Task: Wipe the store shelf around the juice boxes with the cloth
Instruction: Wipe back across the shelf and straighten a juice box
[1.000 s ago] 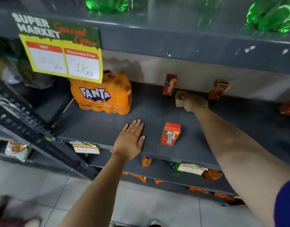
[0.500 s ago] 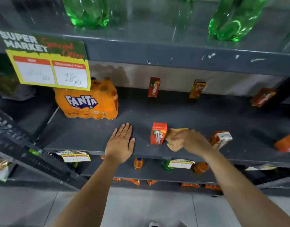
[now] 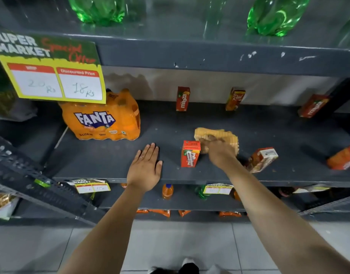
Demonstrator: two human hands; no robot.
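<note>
My right hand (image 3: pixel 221 153) presses a yellow-tan cloth (image 3: pixel 217 136) onto the dark grey shelf (image 3: pixel 209 123), just right of and behind an upright red juice box (image 3: pixel 190 154). A second box (image 3: pixel 262 159) lies tilted to the right of that hand. My left hand (image 3: pixel 145 168) lies flat, fingers apart, near the shelf's front edge, holding nothing. Along the back wall stand a red Maaza box (image 3: pixel 183 98), an orange Real box (image 3: pixel 235 98) and another red box (image 3: pixel 313 105). One more box (image 3: pixel 343 157) lies at the far right.
A shrink-wrapped Fanta pack (image 3: pixel 103 119) sits at the shelf's left under a yellow price sign (image 3: pixel 51 76). Green bottles (image 3: pixel 100 8) stand on the shelf above. Small bottles (image 3: pixel 167 191) and price tags fill the shelf below. A slanted metal rack (image 3: pixel 31 184) is at left.
My right hand with the cloth came forward from the back wall to the front box, then slid slightly back behind it. The left hand stayed flat. The view shifted right.
</note>
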